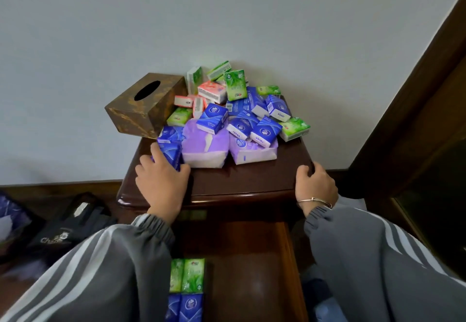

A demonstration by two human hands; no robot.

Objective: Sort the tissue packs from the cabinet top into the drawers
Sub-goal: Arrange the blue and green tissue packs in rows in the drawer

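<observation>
A heap of small tissue packs [242,110] in blue, green, pink and purple covers the back of the dark wooden cabinet top [242,180]. My left hand [161,178] grips a blue pack [169,154] at the heap's front left corner. My right hand [315,183] curls over the cabinet top's right front edge. Below, an open drawer [242,271] holds green packs [187,275] and blue packs [186,308] in rows along its left side.
A brown tissue box [143,106] with an oval slot sits at the cabinet's back left, overhanging the edge. A black bag [68,226] lies on the floor to the left. Dark wooden furniture [416,120] rises on the right. A pale wall stands behind.
</observation>
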